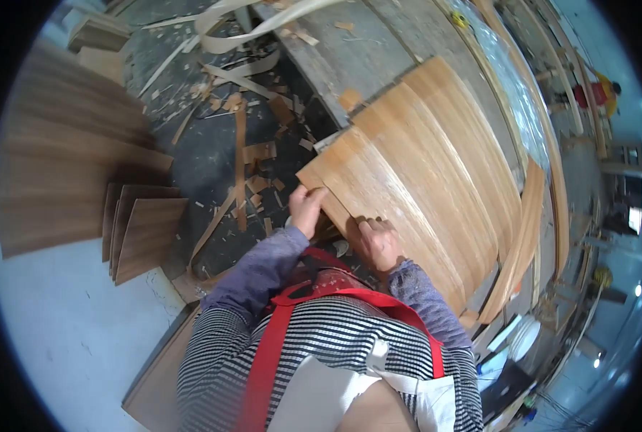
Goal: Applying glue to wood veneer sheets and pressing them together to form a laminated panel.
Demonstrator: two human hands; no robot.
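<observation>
Edge work seems the step in hand: the left hand [308,210] pinches the nearest of at least four overlapping, honey-coloured wooden panels [400,162] on a grey worktable [339,47]; the right hand [381,243] curls at its edge, grip unclear. Moving it calls for even, two-handed support. Three small brown boards [152,234] lean leftward.

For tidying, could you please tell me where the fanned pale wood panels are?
In the head view, the panels lie right of centre on the grey worktable, left hand and right hand at their near edge.
</observation>
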